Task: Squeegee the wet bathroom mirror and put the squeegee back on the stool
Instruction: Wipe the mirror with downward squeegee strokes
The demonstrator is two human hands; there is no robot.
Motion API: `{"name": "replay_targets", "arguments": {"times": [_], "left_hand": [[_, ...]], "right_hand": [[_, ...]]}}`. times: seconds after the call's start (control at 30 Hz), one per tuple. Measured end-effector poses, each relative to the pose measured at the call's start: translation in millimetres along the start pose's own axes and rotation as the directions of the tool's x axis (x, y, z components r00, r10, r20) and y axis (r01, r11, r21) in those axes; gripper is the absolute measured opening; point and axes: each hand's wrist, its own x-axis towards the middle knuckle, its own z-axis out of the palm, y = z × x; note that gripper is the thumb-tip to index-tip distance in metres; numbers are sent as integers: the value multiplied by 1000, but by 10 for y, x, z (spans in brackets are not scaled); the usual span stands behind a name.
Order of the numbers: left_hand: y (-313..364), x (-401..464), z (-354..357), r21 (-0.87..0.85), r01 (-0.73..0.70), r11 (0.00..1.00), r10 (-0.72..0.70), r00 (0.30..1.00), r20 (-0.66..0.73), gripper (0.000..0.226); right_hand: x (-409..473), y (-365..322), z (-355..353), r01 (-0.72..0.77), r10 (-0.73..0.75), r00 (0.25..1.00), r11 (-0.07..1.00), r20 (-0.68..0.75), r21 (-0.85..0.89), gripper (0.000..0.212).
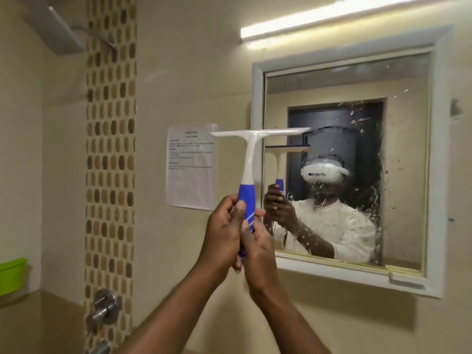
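Note:
A white squeegee [251, 152] with a blue handle stands upright in front of the wall, its blade level and its right end overlapping the mirror's left edge. My left hand [224, 228] grips the blue handle from the left, thumb up along it. My right hand [258, 249] holds the handle's lower end from the right. The white-framed mirror [406, 175] hangs on the wall to the right, with water streaks and droplets across its middle and right side. Whether the blade touches the glass cannot be told. The stool is out of view.
A printed paper notice [190, 172] is taped to the wall left of the mirror. A mosaic tile strip [111, 149] runs down the wall, with a shower head [65, 31] above and chrome valves [106, 306] below. A green tub [11, 275] sits at far left. A tube light [332, 19] glows above.

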Motion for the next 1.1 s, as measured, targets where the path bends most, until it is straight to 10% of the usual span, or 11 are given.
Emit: {"name": "replay_targets", "arguments": {"times": [0.17, 0.67, 1.1], "left_hand": [[348, 429, 460, -48, -71, 996, 75, 995, 72, 23], [726, 1410, 1071, 38, 102, 994, -105, 990, 90, 37], [785, 1679, 1082, 53, 132, 990, -136, 987, 90, 45]], "right_hand": [[398, -498, -358, 165, -174, 979, 982, -107, -87, 24], [1660, -678, -786, 3, -95, 902, 977, -422, -215, 31], [1769, -825, -787, 11, -123, 896, 966, -426, -257, 30]]}}
